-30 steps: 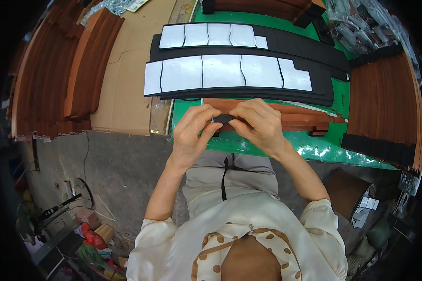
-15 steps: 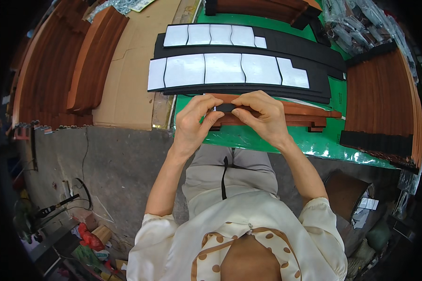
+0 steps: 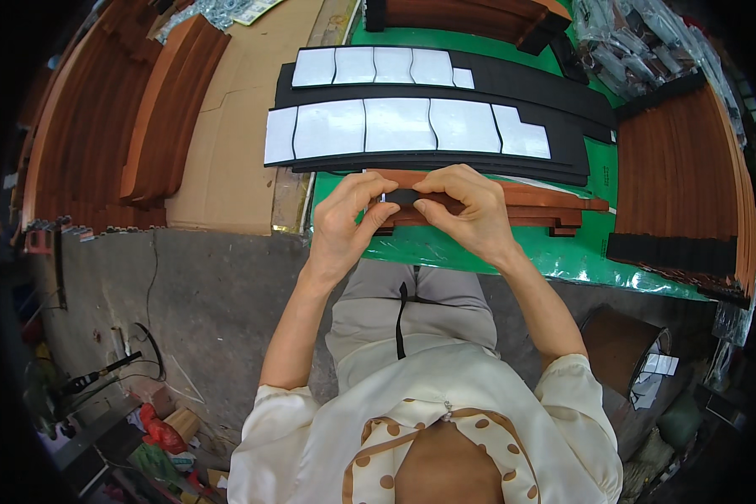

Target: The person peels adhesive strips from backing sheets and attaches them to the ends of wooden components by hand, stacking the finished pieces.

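Between my two hands is a small black foam strip (image 3: 406,196) with a bit of white at its left end. The fingertips of my left hand (image 3: 349,214) pinch that left end, and my right hand (image 3: 469,206) pinches the other end. Right beneath lie reddish-brown wooden pieces (image 3: 533,202), stacked lengthwise on the green table cover (image 3: 445,249). Just beyond my hands are black foam sheets (image 3: 563,151), with white backing paper (image 3: 399,126) in wavy-edged sections on top.
Brown wooden pieces with black ends (image 3: 679,168) are stacked at the right. More curved wooden pieces (image 3: 172,109) stand on cardboard (image 3: 235,126) at the left. Plastic-wrapped items (image 3: 638,42) pile up at the far right. A bin (image 3: 620,346) with white scraps stands on the floor.
Both hands keep their pinch on the foam strip, with only a slight shift. The view has moved a little; the stacks and sheets look the same.
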`<state>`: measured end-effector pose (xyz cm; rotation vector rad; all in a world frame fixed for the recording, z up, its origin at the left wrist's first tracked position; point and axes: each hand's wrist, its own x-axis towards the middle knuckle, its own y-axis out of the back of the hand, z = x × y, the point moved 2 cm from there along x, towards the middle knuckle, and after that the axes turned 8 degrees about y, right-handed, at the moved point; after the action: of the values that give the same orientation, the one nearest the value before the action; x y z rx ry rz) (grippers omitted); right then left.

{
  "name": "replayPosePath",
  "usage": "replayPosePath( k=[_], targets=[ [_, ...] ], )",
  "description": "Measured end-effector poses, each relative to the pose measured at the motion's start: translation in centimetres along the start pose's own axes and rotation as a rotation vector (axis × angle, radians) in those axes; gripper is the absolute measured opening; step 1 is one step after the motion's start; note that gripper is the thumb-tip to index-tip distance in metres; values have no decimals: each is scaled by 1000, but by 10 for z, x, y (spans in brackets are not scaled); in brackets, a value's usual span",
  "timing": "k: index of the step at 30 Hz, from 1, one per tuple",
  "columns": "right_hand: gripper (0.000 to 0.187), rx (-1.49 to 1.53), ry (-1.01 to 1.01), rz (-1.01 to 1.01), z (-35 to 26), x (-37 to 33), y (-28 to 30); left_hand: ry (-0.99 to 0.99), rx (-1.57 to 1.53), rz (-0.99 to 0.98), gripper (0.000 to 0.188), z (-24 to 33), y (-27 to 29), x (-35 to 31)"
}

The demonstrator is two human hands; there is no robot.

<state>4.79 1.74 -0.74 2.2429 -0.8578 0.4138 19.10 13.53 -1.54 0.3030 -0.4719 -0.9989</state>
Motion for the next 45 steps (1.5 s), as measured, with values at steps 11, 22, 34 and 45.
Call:
replayPosePath(
  k=[11,22,34,45],
  targets=[
    [35,-149,210,64,-2,-4,4,-337,251,100,40,-2,-12,0],
    [35,-482,314,11,-10,-22,1,-397,444,186,34,-4,-23,-13],
    [21,-646,28,-270,122,14,178,-286,389,-346,26,83,-27,86],
    [7,-907,398,-574,198,14,155,-392,514,-969,32,40,-195,138]
  ],
)
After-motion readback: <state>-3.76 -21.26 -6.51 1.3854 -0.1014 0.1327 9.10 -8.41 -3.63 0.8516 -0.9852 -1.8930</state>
